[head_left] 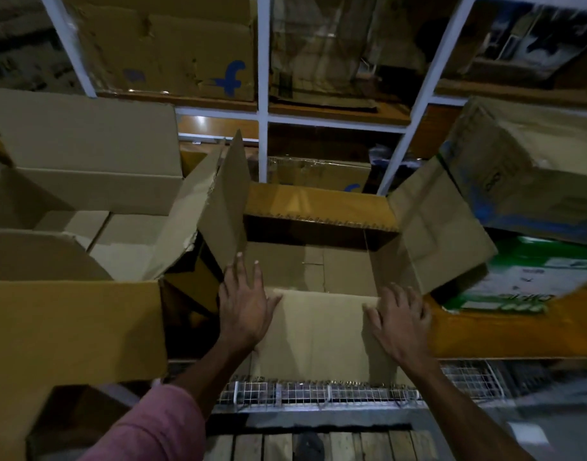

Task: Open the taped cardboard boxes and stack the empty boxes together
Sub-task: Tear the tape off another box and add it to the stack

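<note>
Brown cardboard box (312, 271); pink sleeve (152, 424); blue-logo box (172, 51).

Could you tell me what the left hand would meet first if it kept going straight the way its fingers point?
Probably the upright flap: the left hand points up and away along the near flap, its fingertips close beneath that flap's lower edge. Depth is unclear; it could pass into the open box instead.

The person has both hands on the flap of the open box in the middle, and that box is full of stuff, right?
Not quite. The head view shows both the left hand and right hand on the near flap, but the open box is empty: only its bare cardboard bottom shows inside.
</note>
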Demonstrator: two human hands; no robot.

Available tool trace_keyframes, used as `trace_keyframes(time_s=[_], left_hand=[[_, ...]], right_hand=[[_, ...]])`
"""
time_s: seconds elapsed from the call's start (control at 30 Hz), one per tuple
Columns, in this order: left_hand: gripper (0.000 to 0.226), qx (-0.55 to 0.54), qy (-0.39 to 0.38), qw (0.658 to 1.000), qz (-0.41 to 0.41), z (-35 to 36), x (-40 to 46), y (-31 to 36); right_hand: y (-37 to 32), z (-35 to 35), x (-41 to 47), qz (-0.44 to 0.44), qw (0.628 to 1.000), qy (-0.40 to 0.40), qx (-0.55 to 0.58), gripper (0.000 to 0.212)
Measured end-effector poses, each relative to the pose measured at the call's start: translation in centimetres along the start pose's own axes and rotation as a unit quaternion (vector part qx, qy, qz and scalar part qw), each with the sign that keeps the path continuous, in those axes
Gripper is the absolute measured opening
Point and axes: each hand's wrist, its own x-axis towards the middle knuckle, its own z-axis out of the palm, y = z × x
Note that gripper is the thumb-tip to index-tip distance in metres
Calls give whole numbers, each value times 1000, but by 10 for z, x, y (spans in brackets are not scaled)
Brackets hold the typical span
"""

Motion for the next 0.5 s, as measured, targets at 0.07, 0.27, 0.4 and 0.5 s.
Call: trace_keyframes(time_s=[0.07,0.27,0.4,0.5], left_hand=[[89,26,-14,1000,-10,-1,-12,-4],[94,14,-30,999,6,9,-20,-19],[90,-5,-15,999,44,25,-4,-27],[79,-12,-11,998,53,29,6,-29]], right_hand=[[6,0,-12,38,999,-23,-4,77],[13,-1,-8,47,993,-107,-1,103],[17,3,8,38,988,-125,86,101],[23,6,26,2,989,-108,101,91]])
